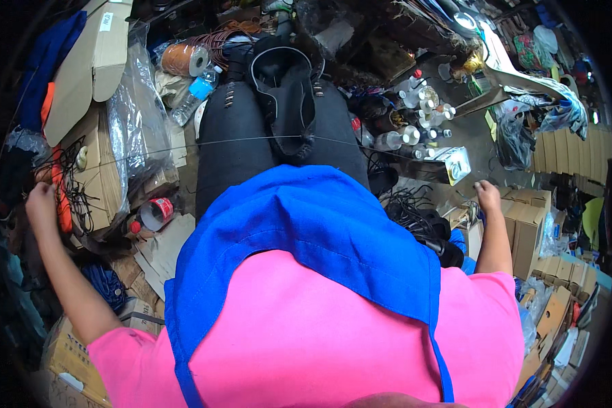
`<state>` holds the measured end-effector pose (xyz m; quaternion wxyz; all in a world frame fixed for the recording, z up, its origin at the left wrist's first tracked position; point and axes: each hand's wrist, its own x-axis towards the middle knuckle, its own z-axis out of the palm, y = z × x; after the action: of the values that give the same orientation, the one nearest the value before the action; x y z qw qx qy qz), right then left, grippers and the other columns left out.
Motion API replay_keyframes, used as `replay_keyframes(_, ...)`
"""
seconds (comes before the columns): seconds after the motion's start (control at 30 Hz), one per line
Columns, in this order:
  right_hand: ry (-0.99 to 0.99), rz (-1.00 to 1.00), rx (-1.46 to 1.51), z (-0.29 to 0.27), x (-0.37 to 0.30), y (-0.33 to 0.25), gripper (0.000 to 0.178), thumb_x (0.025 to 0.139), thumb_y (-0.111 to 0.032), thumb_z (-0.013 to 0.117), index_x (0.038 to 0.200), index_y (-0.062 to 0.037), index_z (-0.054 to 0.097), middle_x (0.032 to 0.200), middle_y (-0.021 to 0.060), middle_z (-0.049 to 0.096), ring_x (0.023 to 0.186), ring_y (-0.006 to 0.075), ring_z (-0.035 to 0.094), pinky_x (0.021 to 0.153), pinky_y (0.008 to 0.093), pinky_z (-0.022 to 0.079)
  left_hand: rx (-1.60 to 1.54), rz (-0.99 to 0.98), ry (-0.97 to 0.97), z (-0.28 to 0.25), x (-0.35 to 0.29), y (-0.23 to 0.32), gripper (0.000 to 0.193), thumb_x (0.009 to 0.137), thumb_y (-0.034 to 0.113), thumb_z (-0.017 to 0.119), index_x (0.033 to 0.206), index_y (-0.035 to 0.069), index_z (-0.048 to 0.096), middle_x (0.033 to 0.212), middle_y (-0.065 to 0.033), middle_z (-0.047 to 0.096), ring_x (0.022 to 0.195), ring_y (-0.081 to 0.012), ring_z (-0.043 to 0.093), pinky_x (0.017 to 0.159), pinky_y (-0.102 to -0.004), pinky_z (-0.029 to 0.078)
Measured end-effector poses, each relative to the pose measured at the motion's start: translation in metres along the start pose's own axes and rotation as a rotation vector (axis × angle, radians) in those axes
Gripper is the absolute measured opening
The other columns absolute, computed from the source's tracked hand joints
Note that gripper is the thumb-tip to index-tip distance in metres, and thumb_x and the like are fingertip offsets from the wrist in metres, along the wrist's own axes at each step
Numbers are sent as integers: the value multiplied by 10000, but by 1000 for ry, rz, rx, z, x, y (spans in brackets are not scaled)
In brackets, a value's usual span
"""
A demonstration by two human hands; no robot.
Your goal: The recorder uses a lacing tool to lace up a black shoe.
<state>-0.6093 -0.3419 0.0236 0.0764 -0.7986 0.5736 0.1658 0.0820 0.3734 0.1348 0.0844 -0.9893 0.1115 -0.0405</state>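
Observation:
A black shoe (292, 112) is held between my black-clad knees, its opening facing up. A thin thread (245, 139) runs across its near end and stretches out to both sides. Far out to the left, my left hand (42, 202) is closed at the thread's left end. My right hand (487, 196) is closed out to the right, where the thread runs toward it; its last stretch is too fine to make out. Both arms are spread wide. A blue apron (299, 197) covers my lap.
Cardboard boxes (98, 153) and plastic sheeting stand at the left, with an orange thread spool (185, 60) and a water bottle (197, 95) beside my left leg. Several plastic bottles (415, 109) and a tin box (449, 166) stand right of my legs. Black laces (411, 207) lie nearby.

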Motion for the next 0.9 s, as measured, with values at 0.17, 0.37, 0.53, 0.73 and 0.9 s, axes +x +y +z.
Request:
replay_keyframes(0.17,-554,-723,-35,2,-30,-155,334,873,-94,549,1202,-60,595,1117,203,623,1001,327,596,884,387,450,-677,464,-72,16,-56,195,322,802,125,643,1114,43,653,1041,-170,653,953,-271,631,824,-340,475)
replay_keyframes(0.37,-225,-982,671,-58,-93,-346,212,812,-73,680,1024,-64,688,906,53,622,820,121,592,720,269,486,-952,1236,-150,-23,-118,378,325,761,118,714,1081,121,660,1162,-94,606,1036,-285,605,875,-373,487)
replay_keyframes(0.53,-235,-1016,627,-59,-80,-368,166,737,-100,735,900,-78,714,873,84,638,825,179,629,736,289,498,-799,1304,-537,-12,-104,416,208,770,139,714,961,67,678,969,-96,603,947,-275,595,828,-355,475)
replay_keyframes(0.73,-224,-1141,539,-50,-74,-371,172,715,-115,751,879,-82,713,826,62,600,796,183,611,729,300,492,-1013,1253,-744,8,-98,420,178,777,129,700,923,28,685,899,-71,573,892,-204,562,830,-309,443)
replay_keyframes(0.9,-248,-1185,594,-40,-74,-376,131,731,-90,758,851,-85,709,777,20,580,766,137,582,695,282,470,-1089,1231,-796,12,-95,419,179,777,116,697,928,21,686,901,-59,570,899,-186,552,834,-299,434)
